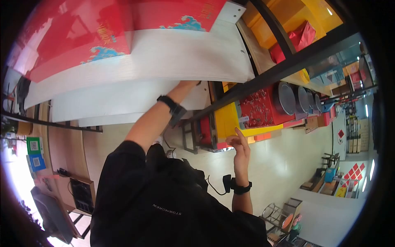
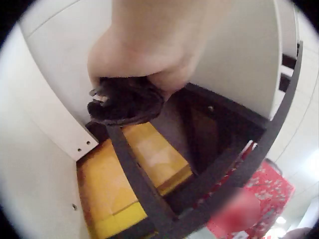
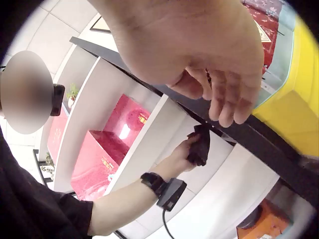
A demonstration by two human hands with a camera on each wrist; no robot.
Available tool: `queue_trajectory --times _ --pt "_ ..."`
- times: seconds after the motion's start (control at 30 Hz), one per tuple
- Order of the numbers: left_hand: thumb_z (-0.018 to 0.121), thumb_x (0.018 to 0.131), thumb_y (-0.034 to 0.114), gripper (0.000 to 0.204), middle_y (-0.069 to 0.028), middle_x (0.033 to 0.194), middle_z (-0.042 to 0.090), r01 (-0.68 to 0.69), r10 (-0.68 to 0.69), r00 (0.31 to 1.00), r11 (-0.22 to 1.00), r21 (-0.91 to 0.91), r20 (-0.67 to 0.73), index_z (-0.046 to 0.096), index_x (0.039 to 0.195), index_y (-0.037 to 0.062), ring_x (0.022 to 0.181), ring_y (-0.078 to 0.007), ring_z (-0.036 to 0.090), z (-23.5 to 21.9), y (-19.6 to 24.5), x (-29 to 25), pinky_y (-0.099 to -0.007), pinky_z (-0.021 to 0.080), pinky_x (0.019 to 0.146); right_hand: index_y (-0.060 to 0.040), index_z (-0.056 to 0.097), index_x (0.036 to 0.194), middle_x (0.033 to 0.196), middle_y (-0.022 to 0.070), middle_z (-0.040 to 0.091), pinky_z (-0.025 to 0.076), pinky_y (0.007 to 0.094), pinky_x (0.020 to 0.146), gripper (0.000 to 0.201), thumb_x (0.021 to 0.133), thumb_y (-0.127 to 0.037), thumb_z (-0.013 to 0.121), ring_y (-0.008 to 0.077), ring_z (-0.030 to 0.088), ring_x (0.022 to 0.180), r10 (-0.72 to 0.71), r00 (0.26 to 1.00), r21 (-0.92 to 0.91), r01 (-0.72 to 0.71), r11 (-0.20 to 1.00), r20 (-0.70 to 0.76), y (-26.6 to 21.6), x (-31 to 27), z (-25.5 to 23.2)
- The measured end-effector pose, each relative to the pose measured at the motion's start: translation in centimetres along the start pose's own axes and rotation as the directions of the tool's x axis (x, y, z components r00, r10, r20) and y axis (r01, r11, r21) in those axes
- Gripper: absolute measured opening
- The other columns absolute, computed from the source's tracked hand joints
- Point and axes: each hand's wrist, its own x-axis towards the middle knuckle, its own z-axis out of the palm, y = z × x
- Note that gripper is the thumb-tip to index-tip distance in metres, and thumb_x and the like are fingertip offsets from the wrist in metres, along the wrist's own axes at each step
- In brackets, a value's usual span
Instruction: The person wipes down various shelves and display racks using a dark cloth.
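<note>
My left hand (image 1: 190,84) reaches in under a white shelf board (image 1: 185,55), which hides most of it in the head view. It grips a bunched black cloth (image 2: 128,102), seen in the left wrist view beside the white panels and black frame of the shelf unit. The same cloth (image 3: 200,145) shows in the right wrist view against a white shelf. My right hand (image 1: 241,149) holds nothing, its fingers loosely bent. It hangs near the yellow display ledge (image 1: 226,125) and the black frame bar (image 3: 259,144).
Large red boxes (image 1: 94,41) stand on the upper shelf. A long black bar (image 1: 263,88) crosses in front of a red patterned box (image 1: 259,107) and round grey lids (image 1: 284,99). Yellow boxes (image 2: 112,184) sit behind the frame. A wooden counter (image 1: 66,152) stands at the left.
</note>
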Motion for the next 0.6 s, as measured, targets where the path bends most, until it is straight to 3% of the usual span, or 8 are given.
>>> queue_trajectory --times 0.13,0.2,0.3,0.4,0.5,0.6 --pt "0.060 0.085 0.018 0.028 -0.0166 0.089 0.066 -0.069 -0.054 0.938 0.938 0.340 0.342 0.062 0.110 0.0045 0.085 -0.0272 0.065 2.4 -2.8 0.9 -0.0359 0.051 0.077 -0.0012 0.035 0.140 0.124 0.0138 0.052 0.044 0.0329 0.096 0.051 0.091 -0.004 0.047 0.0228 0.054 0.112 -0.054 0.997 -0.074 0.050 0.996 -0.051 0.8 1.4 0.8" --pt "0.060 0.085 0.018 0.028 -0.0166 0.089 0.066 -0.087 -0.096 0.907 0.909 0.407 0.409 0.062 0.110 0.0045 0.085 -0.0272 0.065 2.7 -3.8 0.5 -0.0361 0.051 0.078 -0.0024 0.028 0.144 0.134 0.0147 0.044 0.041 0.0357 0.099 0.060 0.089 -0.001 0.052 0.0248 0.048 0.121 -0.126 0.990 -0.076 0.121 0.990 -0.066 0.1 3.2 1.4" --pt "0.059 0.085 0.017 0.028 -0.0167 0.089 0.066 -0.113 -0.122 0.878 0.887 0.449 0.462 0.063 0.110 0.0044 0.086 -0.0273 0.065 2.9 -4.6 0.3 -0.0363 0.051 0.078 -0.0019 0.020 0.145 0.138 0.0164 0.039 0.037 0.0375 0.103 0.068 0.088 -0.002 0.056 0.0265 0.041 0.128 -0.236 0.965 -0.227 0.207 0.952 -0.111 -2.0 6.3 2.9" --pt "0.059 0.085 0.017 0.028 -0.0167 0.089 0.066 -0.128 -0.133 0.864 0.875 0.467 0.486 0.063 0.110 0.0044 0.086 -0.0273 0.064 2.9 -4.8 0.0 -0.0366 0.051 0.078 -0.0002 0.017 0.145 0.137 0.0188 0.039 0.036 0.0354 0.101 0.073 0.087 -0.006 0.061 0.0276 0.045 0.122 -0.369 0.922 -0.250 0.332 0.910 -0.119 -3.4 9.0 4.4" --pt "0.059 0.085 0.017 0.028 -0.0168 0.089 0.066 -0.140 -0.134 0.856 0.870 0.472 0.500 0.063 0.110 0.0043 0.086 -0.0274 0.064 3.0 -4.7 -0.1 -0.0368 0.051 0.078 0.0018 0.024 0.141 0.128 0.0182 0.049 0.039 0.0338 0.097 0.068 0.087 -0.009 0.064 0.0256 0.049 0.117 -0.433 0.887 -0.246 0.388 0.888 -0.163 -5.2 11.0 5.4" --pt "0.059 0.085 0.017 0.028 -0.0169 0.090 0.066 -0.149 -0.127 0.854 0.870 0.471 0.505 0.063 0.110 0.0043 0.086 -0.0274 0.064 2.9 -4.4 -0.1 -0.0370 0.051 0.078 0.0052 0.026 0.140 0.129 0.0151 0.048 0.036 0.0290 0.099 0.060 0.090 -0.004 0.059 0.0188 0.047 0.118 -0.287 0.941 -0.161 0.260 0.952 -0.181 -5.7 11.9 4.9"
